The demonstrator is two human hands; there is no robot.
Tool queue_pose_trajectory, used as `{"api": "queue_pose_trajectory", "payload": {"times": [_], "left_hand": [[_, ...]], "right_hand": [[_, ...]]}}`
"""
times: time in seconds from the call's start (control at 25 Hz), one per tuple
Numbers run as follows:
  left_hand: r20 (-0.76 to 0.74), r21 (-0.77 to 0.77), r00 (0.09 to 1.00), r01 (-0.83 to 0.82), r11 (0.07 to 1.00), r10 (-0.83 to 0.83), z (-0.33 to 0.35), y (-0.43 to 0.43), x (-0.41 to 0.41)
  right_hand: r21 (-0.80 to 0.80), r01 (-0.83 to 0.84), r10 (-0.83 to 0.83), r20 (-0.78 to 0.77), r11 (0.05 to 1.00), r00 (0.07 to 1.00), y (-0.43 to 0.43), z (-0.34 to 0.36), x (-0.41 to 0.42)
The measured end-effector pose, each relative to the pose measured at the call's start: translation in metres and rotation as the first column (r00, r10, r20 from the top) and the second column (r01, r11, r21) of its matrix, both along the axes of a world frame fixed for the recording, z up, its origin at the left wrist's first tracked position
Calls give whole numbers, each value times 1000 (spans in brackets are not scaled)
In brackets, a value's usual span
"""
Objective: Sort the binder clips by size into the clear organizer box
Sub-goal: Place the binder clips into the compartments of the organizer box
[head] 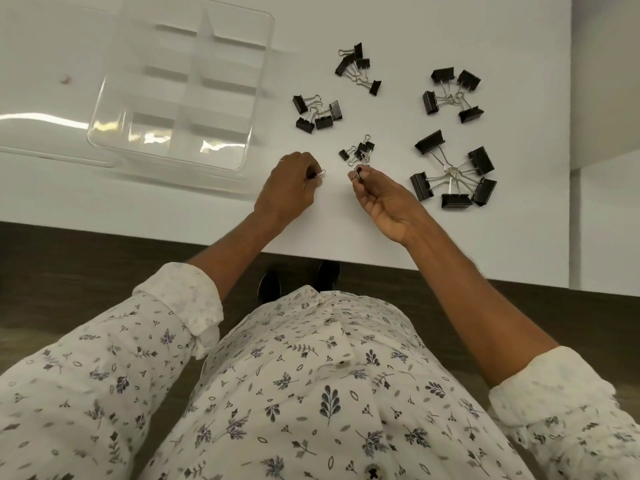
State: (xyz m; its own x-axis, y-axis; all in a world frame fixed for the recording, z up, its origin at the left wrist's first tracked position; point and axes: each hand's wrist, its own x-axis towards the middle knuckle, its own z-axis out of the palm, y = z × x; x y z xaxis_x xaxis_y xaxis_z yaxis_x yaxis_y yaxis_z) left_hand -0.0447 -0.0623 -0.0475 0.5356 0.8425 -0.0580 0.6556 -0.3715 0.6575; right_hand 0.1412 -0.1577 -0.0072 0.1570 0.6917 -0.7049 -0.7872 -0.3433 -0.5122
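We judge the sorting to be barely begun: no compartment of the clear organizer box [254, 119], which sits at the far left of the white table [346, 220], shows a clip in it. The binder clips lie to its right in five bunches, each looking to be of one size with the wire handles tangled at the middle: the largest clips [453, 173] nearest the right edge, a medium bunch [452, 97] beyond them, two smaller bunches [318, 114] and [358, 67] nearer the box, and the tiniest bunch [360, 152] just beyond our fingers. Our hands are apart, side by side near the front of the table. The left hand [287, 188] pinches one tiny clip [320, 174] between thumb and fingertips, and the right hand [384, 202] pinches a second tiny clip [356, 175] the same way. Each lies roughly across the table, left to right. The left one's wire loop points right toward the other hand, and the right one's handle seems to point left with its black body toward our palm, though it is small to read. What is left, by our reckoning, is nearly everything: pulling each bunch apart and dropping each size into its own compartment.
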Motion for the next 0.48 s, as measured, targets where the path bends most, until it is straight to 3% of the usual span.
{"api": "queue_pose_trajectory", "payload": {"times": [0.28,0.48], "left_hand": [[216,-333,940,-183,925,264,22,-17,-1],[445,-617,739,-156,771,506,83,-30,-36]], "right_hand": [[45,-112,116,-81,993,990,17,8,8],[27,-170,172,-124,985,977,31,22,-12]]}}
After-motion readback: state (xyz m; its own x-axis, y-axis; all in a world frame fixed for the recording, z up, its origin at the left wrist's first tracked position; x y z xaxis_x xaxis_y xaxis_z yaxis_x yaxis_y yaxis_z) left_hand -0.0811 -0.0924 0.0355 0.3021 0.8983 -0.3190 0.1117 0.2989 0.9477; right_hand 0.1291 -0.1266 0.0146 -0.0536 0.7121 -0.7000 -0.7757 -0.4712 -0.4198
